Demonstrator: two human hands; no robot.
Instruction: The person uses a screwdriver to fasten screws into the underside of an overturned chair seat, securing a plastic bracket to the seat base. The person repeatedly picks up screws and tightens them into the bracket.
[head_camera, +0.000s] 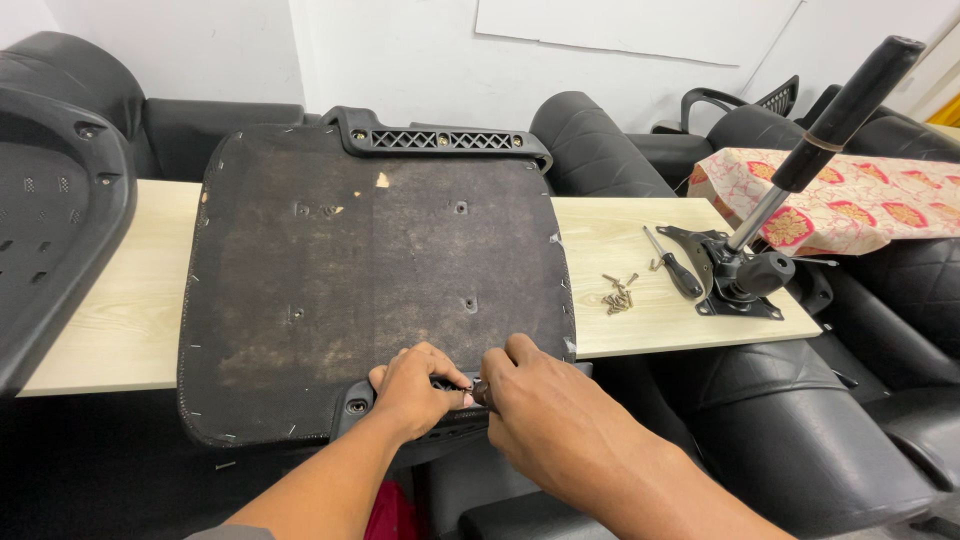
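Your left hand (412, 388) and right hand (540, 400) meet at the near edge of the upturned seat pan (370, 270), fingers curled and pinched on the black plastic bracket (440, 418) there; a small bit sits between the fingertips, can't tell what it is. The seat pan lies underside up on the pale wood bench (620, 250), its near edge overhanging toward you. A matching bracket (440, 140) runs along its far edge. To your right on the bench, well apart from your hands: a pile of screws (617, 297), a screwdriver (676, 265), and a chair mechanism with gas cylinder (790, 170) leaning up. Black chair back (50, 200) at left.
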